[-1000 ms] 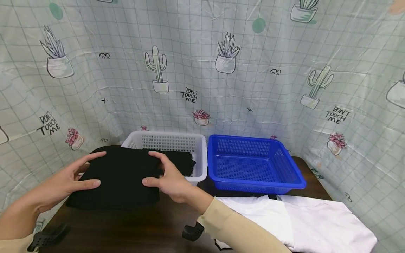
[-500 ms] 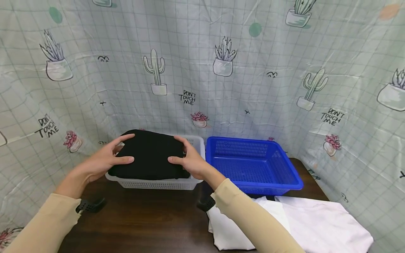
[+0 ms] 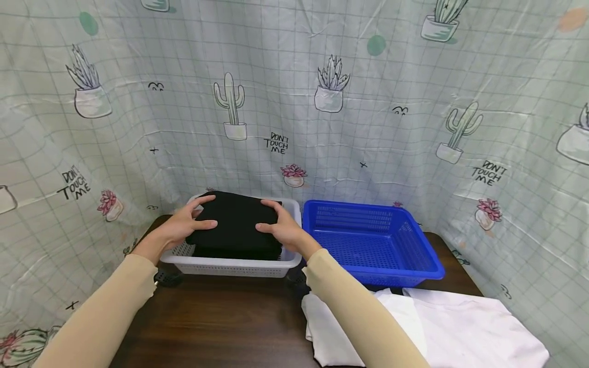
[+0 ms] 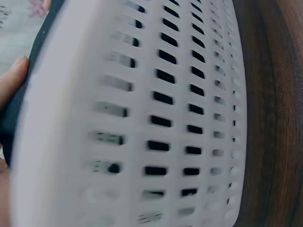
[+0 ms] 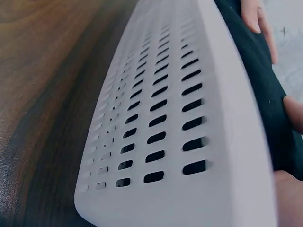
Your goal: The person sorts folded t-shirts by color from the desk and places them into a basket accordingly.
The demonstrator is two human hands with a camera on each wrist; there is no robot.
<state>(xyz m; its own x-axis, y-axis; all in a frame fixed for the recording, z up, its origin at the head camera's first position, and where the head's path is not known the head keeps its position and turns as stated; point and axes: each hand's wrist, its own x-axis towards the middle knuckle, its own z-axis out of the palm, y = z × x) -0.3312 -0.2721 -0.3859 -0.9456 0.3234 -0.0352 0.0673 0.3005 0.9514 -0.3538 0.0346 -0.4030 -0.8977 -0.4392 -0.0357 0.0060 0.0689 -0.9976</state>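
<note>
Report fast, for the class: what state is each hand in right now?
Left hand: holding the folded black cloth at its left side.
Right hand: holding the same cloth at its right side.

A folded black cloth (image 3: 239, 220) was held at its two sides, between the left hand (image 3: 179, 227) and the right hand (image 3: 289, 231), within the outline of the white basket (image 3: 230, 263). Both arms were covered by beige sleeves (image 3: 106, 306). Just beside it, the blue basket (image 3: 377, 273) was supported by the dark wooden table (image 3: 221, 322). White garments (image 3: 474, 327), near the blue basket, were partly hidden by the right sleeve (image 3: 363, 312). All was backed by a cactus-printed curtain (image 3: 276, 92).
</note>
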